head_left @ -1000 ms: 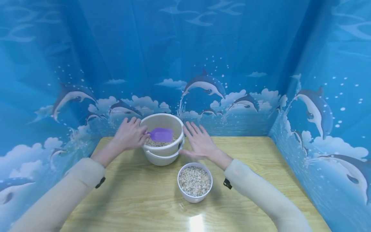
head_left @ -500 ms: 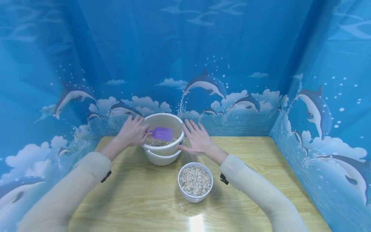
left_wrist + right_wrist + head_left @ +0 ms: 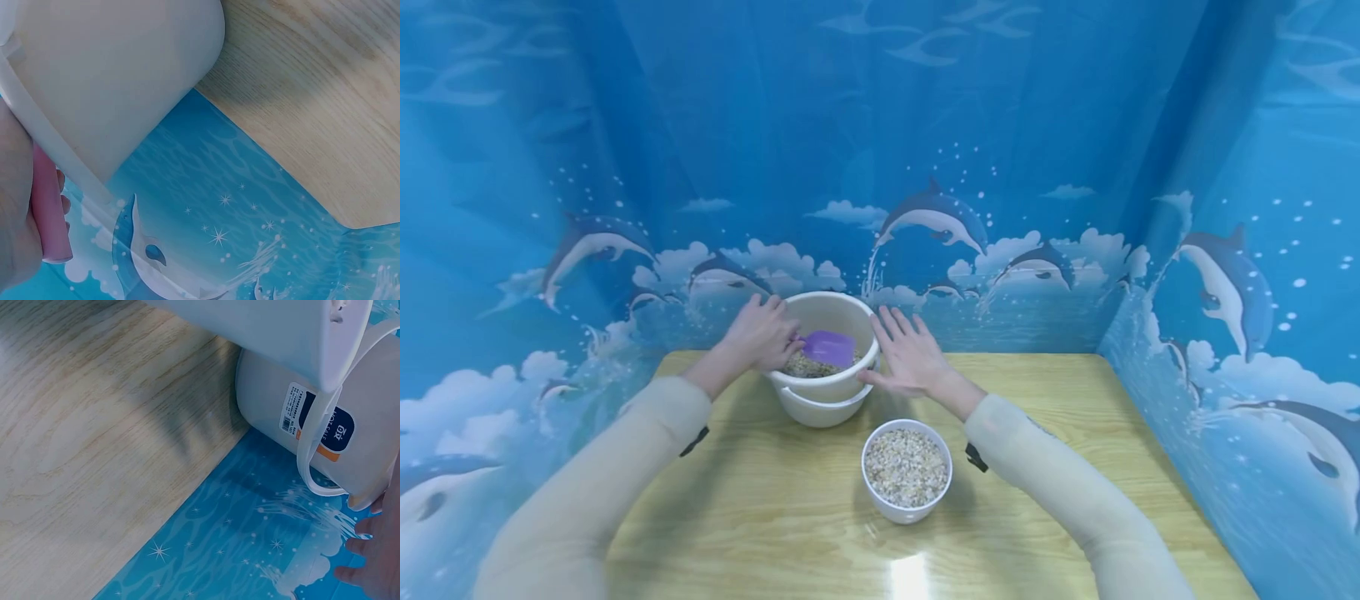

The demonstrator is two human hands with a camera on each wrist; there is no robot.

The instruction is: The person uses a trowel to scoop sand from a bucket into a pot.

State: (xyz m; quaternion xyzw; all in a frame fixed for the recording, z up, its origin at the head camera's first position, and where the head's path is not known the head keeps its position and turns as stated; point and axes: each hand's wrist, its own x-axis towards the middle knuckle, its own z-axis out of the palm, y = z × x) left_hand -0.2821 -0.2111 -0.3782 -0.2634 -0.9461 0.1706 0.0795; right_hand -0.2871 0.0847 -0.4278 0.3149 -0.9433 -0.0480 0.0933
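Observation:
My left hand [image 3: 762,335] is at the left rim of a white bucket [image 3: 820,415] and grips a small toy shovel. The shovel's purple blade [image 3: 830,348] is inside the bucket, over a layer of small pebbles [image 3: 805,367]. In the left wrist view, the pink-looking shovel handle [image 3: 50,212] runs through the curled fingers. With fingers spread and straight, my right hand [image 3: 912,357] rests at the bucket's right rim. A smaller white tub [image 3: 902,515], full of pebbles [image 3: 906,467], stands nearer to me on the wooden table.
The bucket's white carrying handle [image 3: 309,444] hangs down its side, by a printed label [image 3: 334,428]. Blue dolphin-print sheeting [image 3: 985,292] borders the wooden table [image 3: 1037,433] at the back and both sides.
My left hand has shifted rightward over the bucket, and the shovel blade has moved slightly right and lower. My right hand has barely moved, staying at the right rim.

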